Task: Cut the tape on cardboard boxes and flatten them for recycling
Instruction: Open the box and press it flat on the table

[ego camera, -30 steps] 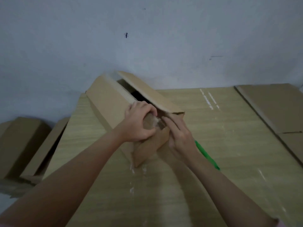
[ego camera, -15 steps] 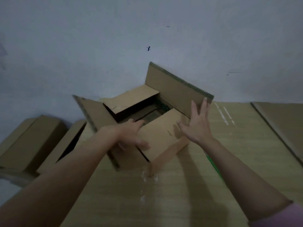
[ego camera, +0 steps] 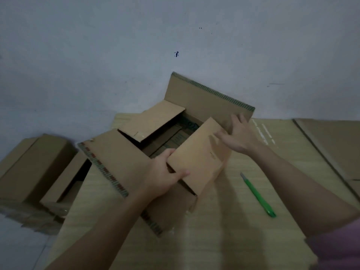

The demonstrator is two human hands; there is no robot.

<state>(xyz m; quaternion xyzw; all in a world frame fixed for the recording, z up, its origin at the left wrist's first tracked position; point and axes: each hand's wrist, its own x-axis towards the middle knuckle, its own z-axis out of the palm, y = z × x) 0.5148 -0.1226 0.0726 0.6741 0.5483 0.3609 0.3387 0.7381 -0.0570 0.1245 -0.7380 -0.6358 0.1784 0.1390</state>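
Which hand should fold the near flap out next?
Left hand, likely: it already grips the near flap at its edge. The right hand lies open by the far flap.

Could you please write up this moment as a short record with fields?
box: open cardboard box on the table, all four flaps up or spread
left hand: grips the near flap
right hand: open, fingers against the far flap
cutter: green cutter lying on the table, untouched
beside table: more boxes at left
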